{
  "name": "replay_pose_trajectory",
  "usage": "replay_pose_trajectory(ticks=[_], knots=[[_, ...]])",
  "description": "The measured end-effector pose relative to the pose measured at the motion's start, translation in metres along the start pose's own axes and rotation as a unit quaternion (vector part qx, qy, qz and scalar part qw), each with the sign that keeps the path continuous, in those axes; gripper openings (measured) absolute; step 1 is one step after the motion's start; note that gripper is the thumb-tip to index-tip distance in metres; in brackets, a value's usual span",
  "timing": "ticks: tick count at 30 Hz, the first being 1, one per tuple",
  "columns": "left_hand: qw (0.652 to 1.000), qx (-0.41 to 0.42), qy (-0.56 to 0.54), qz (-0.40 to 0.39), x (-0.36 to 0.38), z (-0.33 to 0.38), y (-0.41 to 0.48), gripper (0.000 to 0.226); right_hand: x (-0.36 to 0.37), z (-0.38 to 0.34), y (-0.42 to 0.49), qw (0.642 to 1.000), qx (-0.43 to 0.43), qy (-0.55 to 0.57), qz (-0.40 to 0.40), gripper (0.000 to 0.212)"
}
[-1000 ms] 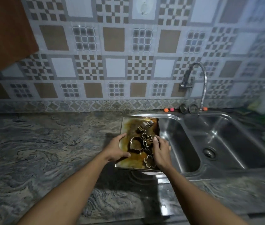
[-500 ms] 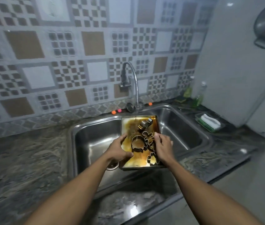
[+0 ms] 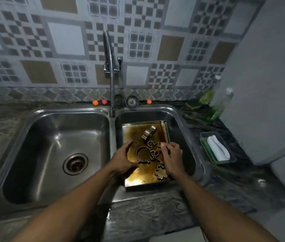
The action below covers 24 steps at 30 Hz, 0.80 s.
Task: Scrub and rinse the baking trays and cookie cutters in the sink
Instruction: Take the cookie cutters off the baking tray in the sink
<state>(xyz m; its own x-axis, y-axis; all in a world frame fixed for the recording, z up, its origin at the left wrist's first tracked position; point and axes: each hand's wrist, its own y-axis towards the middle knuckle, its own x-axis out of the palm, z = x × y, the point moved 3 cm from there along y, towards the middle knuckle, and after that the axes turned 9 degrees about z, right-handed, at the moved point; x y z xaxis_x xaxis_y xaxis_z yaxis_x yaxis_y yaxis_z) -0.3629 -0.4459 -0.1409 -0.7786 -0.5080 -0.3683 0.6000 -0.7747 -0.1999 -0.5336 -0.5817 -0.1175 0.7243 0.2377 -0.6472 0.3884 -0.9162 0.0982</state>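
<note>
A greasy, brown-stained baking tray [image 3: 139, 179] hangs over the right basin [image 3: 185, 140] of a double steel sink. My left hand [image 3: 123, 158] grips the tray's left edge and my right hand [image 3: 170, 158] grips its right edge. Several metal cookie cutters lie loose on the tray: a round one [image 3: 143, 154], a flower-shaped one [image 3: 161, 172] near the front, and one on its side [image 3: 149, 132] toward the back. The front edge of the tray sits near the sink's front rim.
A tall flexible faucet [image 3: 111, 72] stands between the two basins. The left basin [image 3: 33, 154] holds only its drain [image 3: 75, 164]. A green dish with a white sponge [image 3: 217, 148] and soap bottles [image 3: 221, 103] sit on the marbled counter at right.
I have carried the tray with the cutters from the counter at the sink's left across to the right basin. Both hands kept their hold on its edges.
</note>
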Motion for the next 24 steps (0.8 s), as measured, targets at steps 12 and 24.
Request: replay_pose_trajectory(ticks=[12, 24], knots=[[0.995, -0.086, 0.035, 0.033, 0.045, -0.006, 0.048, 0.106, 0.021, 0.047, 0.067, 0.995, 0.023, -0.008, -0.097, 0.043], [0.980, -0.173, 0.092, -0.025, 0.074, -0.057, 0.108, 0.112, 0.075, 0.092, 0.094, 0.972, 0.155, 0.011, -0.179, 0.044]])
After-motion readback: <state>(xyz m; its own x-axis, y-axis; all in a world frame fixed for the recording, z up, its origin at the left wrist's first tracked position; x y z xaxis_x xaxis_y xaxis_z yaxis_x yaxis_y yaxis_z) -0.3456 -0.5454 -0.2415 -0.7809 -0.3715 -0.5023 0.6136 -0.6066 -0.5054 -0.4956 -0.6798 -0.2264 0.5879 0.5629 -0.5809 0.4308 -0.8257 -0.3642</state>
